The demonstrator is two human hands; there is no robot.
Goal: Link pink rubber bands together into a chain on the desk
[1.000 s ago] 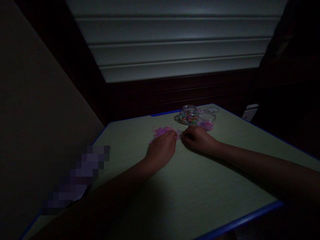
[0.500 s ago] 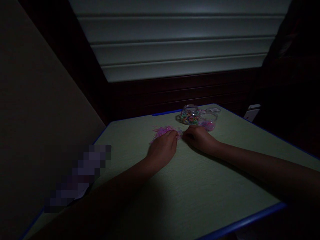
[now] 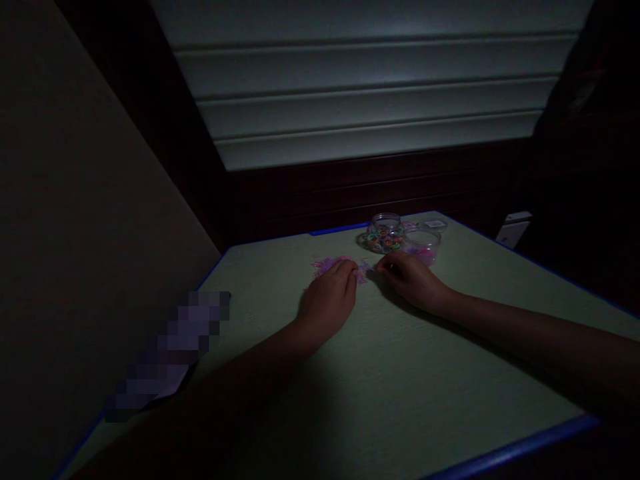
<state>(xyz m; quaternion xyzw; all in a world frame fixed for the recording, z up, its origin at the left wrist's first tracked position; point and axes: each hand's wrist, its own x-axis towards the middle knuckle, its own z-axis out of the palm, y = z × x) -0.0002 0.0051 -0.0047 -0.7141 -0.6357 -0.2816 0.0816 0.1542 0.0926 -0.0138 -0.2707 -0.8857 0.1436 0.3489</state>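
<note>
A loose pile of small pink and purple bands [image 3: 333, 263] lies on the pale green table [image 3: 400, 373]. My left hand [image 3: 330, 297] rests at the pile's near edge, fingers pinched together; what they hold is too small to tell. Just right of it, my right hand [image 3: 413, 280] has its thumb and fingertips closed together, their contents also too small to make out. Behind my right hand stands a clear jar with pink bands [image 3: 423, 247]. To its left is another clear jar with multicoloured bands [image 3: 386, 233].
A clear lid [image 3: 434, 226] lies behind the jars. A pixelated, blurred-out object [image 3: 175, 347] is along the table's left edge. Beyond the far edge are a dark wooden frame and slatted panel [image 3: 375, 100]. A white object [image 3: 513, 230] stands beyond the right edge.
The camera view has shifted slightly, moving the scene right and down. My right hand has moved a little away from my left hand. Both hands stay pinched.
</note>
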